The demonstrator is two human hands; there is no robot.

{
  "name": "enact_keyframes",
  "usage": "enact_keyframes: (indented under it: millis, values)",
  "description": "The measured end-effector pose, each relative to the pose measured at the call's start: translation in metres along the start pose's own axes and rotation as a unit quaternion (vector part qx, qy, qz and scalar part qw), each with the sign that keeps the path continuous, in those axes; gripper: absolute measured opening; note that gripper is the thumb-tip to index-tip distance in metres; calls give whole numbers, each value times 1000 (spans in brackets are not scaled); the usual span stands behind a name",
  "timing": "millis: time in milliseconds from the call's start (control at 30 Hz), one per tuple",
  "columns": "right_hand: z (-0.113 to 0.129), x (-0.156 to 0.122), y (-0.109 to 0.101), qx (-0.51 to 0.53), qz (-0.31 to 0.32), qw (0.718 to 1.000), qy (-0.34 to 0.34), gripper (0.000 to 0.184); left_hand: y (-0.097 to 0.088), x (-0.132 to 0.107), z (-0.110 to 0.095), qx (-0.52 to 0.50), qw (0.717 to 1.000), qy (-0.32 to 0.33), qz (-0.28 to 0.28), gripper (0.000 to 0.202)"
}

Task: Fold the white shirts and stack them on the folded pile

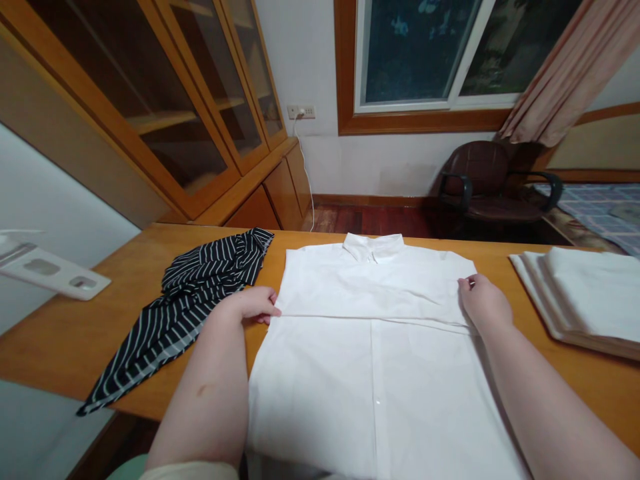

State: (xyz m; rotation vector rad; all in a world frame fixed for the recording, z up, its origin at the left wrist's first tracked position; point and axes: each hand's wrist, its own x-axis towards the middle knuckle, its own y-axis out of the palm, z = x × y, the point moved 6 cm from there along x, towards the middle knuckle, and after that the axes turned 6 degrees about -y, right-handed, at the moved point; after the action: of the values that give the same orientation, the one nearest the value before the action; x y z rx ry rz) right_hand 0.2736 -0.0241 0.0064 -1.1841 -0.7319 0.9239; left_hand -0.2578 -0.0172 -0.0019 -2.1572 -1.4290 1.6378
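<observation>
A white collared shirt (320,380) lies spread on the wooden table, its collar toward the far edge. A layer of white cloth, apparently the sleeves, is folded straight across its chest. My left hand (259,305) pinches the shirt's left edge, where the folded layer ends. On the opposite side, my right hand (485,300) has its thumb and fingers closed on the right edge, a little below the shoulder. The shirt's lower part runs toward me and out of the bottom of the view.
Left of the shirt lies a crumpled black-and-white striped garment (200,287). A stack of folded white cloths (590,293) sits on the table (135,280) at the right. A white plastic object (60,270) juts in from the left. Beyond stand a chair (493,177) and a glass-fronted cabinet (240,143).
</observation>
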Motion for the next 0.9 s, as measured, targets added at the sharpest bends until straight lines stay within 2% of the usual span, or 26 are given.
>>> enact_keyframes:
  millis: [100,233,300,367,433,467,500,567,667,767,833,900]
  values:
    - [1,0,1,-1,11,1000,2,43,2,0,3,6,1000,-22,20,27]
    - [2,-2,0,-5,24,1000,14,43,-11,2,3,72,996,-20,-53,23]
    - [2,-3,-1,-7,26,999,18,44,-22,4,-1,109,984,-21,-138,27]
    - [2,-3,-2,-7,23,1000,17,44,-32,2,-12,131,957,-13,-257,32]
    - [1,-2,-1,-6,18,1000,10,45,-33,-2,-32,146,921,43,-357,37]
    - [1,-1,-1,-6,16,1000,6,45,-27,-3,-45,156,906,90,-383,40]
    - [0,-1,0,-6,15,1000,4,46,-18,-3,-57,173,894,141,-390,44]
    - [-1,0,2,-7,14,1000,3,46,5,3,-74,215,886,207,-356,53]
    - [-3,2,3,-8,12,1000,1,46,29,22,-76,254,908,193,-272,64]
    - [-3,3,3,-9,12,1000,-1,46,27,36,-67,254,919,156,-258,65]
    - [-3,2,3,-11,15,1000,-1,46,17,41,-60,243,920,136,-275,64]
    - [-2,2,3,-12,17,1000,1,46,5,46,-50,221,922,86,-305,66]
